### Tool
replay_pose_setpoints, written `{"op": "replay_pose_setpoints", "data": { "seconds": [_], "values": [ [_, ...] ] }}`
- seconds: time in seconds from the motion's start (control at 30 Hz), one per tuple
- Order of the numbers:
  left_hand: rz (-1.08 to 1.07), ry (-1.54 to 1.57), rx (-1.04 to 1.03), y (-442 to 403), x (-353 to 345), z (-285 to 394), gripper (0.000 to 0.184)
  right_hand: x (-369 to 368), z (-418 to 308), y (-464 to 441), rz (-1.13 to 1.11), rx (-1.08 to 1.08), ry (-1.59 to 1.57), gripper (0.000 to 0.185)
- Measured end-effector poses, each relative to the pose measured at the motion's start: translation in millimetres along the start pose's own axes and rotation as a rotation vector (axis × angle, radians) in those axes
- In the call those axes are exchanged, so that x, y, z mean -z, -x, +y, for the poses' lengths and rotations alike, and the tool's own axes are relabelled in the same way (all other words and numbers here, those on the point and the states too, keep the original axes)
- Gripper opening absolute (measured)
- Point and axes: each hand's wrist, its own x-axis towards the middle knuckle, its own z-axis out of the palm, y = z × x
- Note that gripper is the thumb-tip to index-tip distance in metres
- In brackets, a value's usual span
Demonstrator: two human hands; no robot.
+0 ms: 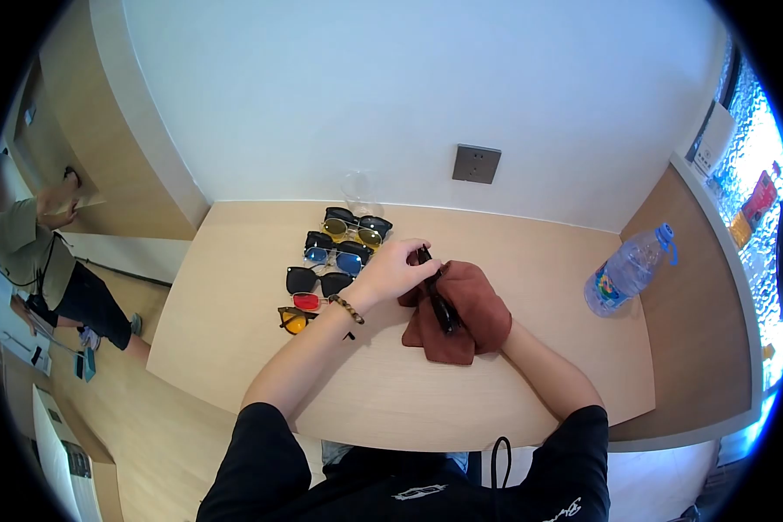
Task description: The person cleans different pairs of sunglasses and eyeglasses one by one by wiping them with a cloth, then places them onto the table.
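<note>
Dark glasses (445, 313) lie against a reddish-brown cloth (476, 306) over the middle of the desk. The fingers of my left hand (400, 271) are closed on the upper end of the glasses. My right hand is hidden under the cloth; only the forearm shows, coming from the lower right. To the left, several pairs of glasses stand in a column: black with yellow lenses (341, 230), black with blue lenses (350, 263), black sunglasses (303, 280), a red lens (306, 301) and an orange-lensed pair (296, 323), partly behind my left wrist.
A clear plastic bottle (622, 271) with a blue cap stands at the right of the desk (235, 287). A wooden side panel (696, 322) bounds the right edge. A wall socket (477, 163) is behind. Another person (39, 252) stands at the far left.
</note>
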Motion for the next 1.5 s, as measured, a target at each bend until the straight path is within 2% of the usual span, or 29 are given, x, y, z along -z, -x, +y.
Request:
{"op": "replay_pose_setpoints", "data": {
  "seconds": [0.03, 0.1, 0.13, 0.2, 0.23, 0.3, 0.33, 0.37, 0.43, 0.47, 0.53, 0.57, 0.63, 0.77, 0.83, 0.87, 0.93, 0.97, 1.03, 1.07, 1.2, 1.27, 1.3, 1.33, 1.37, 1.5],
  "values": [
    [0.001, 0.007, 0.003, -1, -1, -3, 0.06, 11, 8, -4, -0.001, -0.001, 0.001, 0.016],
    [-0.019, -0.052, -0.032, -1, -4, -2, 0.061, 38, 33, -18, 0.017, 0.733, 1.108, 0.018],
    [-0.042, -0.112, -0.069, -1, -6, -1, 0.062, 31, 30, -15, 0.017, 0.733, 1.108, 0.018],
    [-0.019, -0.161, -0.046, 4, -11, 9, 0.062, 11, 22, -6, 0.283, 0.136, 0.194, 0.023],
    [0.004, -0.212, -0.023, 8, -14, 17, 0.063, 13, 22, -7, 0.281, 0.136, 0.196, 0.023],
    [-0.01, -0.16, 0.039, 12, -23, 20, 0.062, 17, 24, -10, 0.321, 0.128, -0.122, 0.027],
    [-0.053, -0.113, 0.034, 9, -29, 11, 0.062, 10, 14, -5, 0.244, 0.091, -0.232, 0.025],
    [-0.096, -0.066, 0.028, 8, -34, 7, 0.062, 6, 11, -4, 0.244, 0.093, -0.231, 0.025],
    [-0.128, -0.014, 0.021, 11, -41, 7, 0.06, 0, 12, -3, 0.402, 0.244, 0.055, 0.022],
    [-0.159, -0.042, 0.005, 15, -40, 17, 0.059, 8, 19, -4, 0.403, 0.244, 0.054, 0.022],
    [-0.184, -0.084, -0.062, 18, -43, 23, 0.055, 27, 36, -7, 0.484, 0.429, 0.513, 0.02],
    [-0.185, -0.084, -0.062, 18, -43, 22, 0.055, 29, 39, -6, 0.485, 0.429, 0.513, 0.02],
    [-0.263, 0.121, 0.094, 18, -39, 22, 0.055, 31, 41, -4, 0.475, 0.441, 0.632, 0.023],
    [-0.251, 0.217, 0.079, 8, -43, -5, 0.052, 28, 31, -1, 0.463, 0.462, 0.809, 0.026],
    [-0.205, 0.189, 0.066, 5, -42, -9, 0.049, 29, 19, -2, 0.331, 0.818, 1.175, 0.021],
    [-0.205, 0.188, 0.066, 3, -43, -8, 0.049, 31, 20, -2, 0.331, 0.818, 1.176, 0.021],
    [-0.055, 0.357, 0.077, 1, -42, -4, 0.042, 38, 24, -4, 0.367, 0.715, 1.066, 0.02],
    [-0.056, 0.356, 0.078, 1, -39, -1, 0.042, 43, 28, -5, 0.384, 0.662, 1.01, 0.021],
    [0.053, 0.716, 0.125, -1, -30, 3, 0.036, 46, 30, -7, 0.419, 0.558, 0.898, 0.026],
    [0.02, 0.785, 0.156, -5, -23, 0, 0.032, 46, 29, -7, 0.435, 0.507, 0.841, 0.029],
    [-0.135, 0.535, 0.18, -5, -14, 0, 0.035, 15, 2, 5, 0.31, 0.433, 0.654, 0.028],
    [-0.214, 0.441, 0.188, 4, -26, 14, 0.037, 1, 0, -1, 0.216, 0.231, -0.649, 0.017],
    [-0.291, 0.348, 0.197, 8, -30, 19, 0.04, 9, 8, -2, 0.215, 0.226, -0.648, 0.017],
    [-0.34, 0.335, 0.189, 10, -32, 19, 0.048, 26, 22, -2, 0.252, 0.26, -0.403, 0.024],
    [-0.337, 0.338, 0.193, 9, -34, 15, 0.048, 32, 27, -3, 0.286, 0.292, -0.156, 0.032],
    [-0.336, 0.271, 0.058, 10, -34, 3, 0.053, 39, 30, -8, 0.356, 0.265, -0.361, 0.038]
  ]
}}
